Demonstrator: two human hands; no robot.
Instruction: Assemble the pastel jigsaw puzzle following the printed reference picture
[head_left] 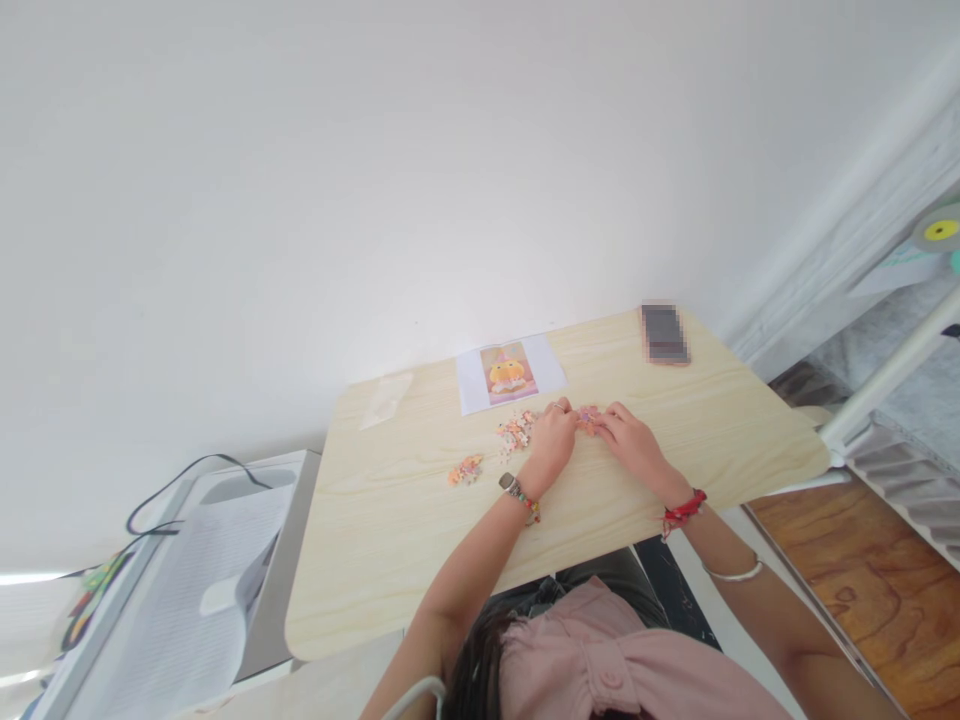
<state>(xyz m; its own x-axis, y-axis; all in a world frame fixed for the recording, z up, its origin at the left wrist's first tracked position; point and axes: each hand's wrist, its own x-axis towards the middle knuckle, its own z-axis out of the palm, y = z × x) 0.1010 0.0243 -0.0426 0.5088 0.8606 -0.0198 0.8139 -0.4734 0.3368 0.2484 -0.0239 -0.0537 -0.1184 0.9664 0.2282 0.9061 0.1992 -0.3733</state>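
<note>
Both hands work close together over a small pile of pink jigsaw puzzle pieces (587,419) on the table. My left hand (553,440) is at the left of this pile, its fingers curled and closed; what is in them is hidden. From the right, my right hand (636,447) reaches in with thumb and fingertips pinched at the pink pieces. A larger pile of mixed puzzle pieces (515,431) lies just left of my left hand. Farther left is a small group of orange and yellow pieces (466,469).
Behind the piles lies a printed sheet (471,386) with a yellow-orange cartoon picture. A phone (664,334) rests at the back right, and a clear plastic bag (386,400) at the back left. Papers (202,570) cover a lower surface left of the wooden table (360,560).
</note>
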